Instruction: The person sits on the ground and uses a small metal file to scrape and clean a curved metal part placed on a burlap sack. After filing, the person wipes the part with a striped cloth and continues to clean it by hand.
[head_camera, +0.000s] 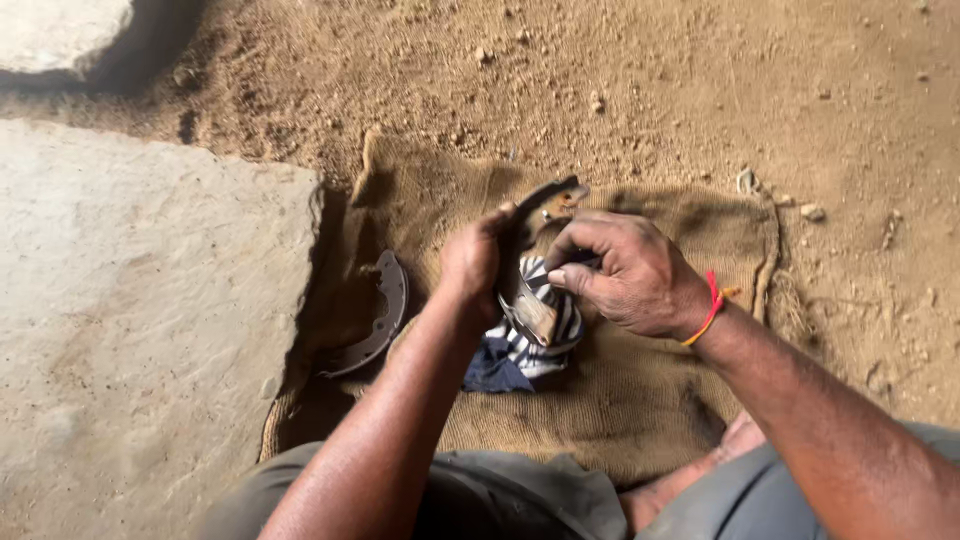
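Both forearms reach over the burlap sack (640, 400), left hand (470, 265) clamping a curved brake shoe (530, 250), right hand (630, 275) pinching a striped rag (545, 340) against it; greasy metal could slip free.

Two bare forearms reach forward from the bottom edge, converging at the centre. The left hand (470, 262) is curled tight, knuckles up. The right hand (625, 272) faces it, fingers (578, 240) bent inward, wrist angled left.
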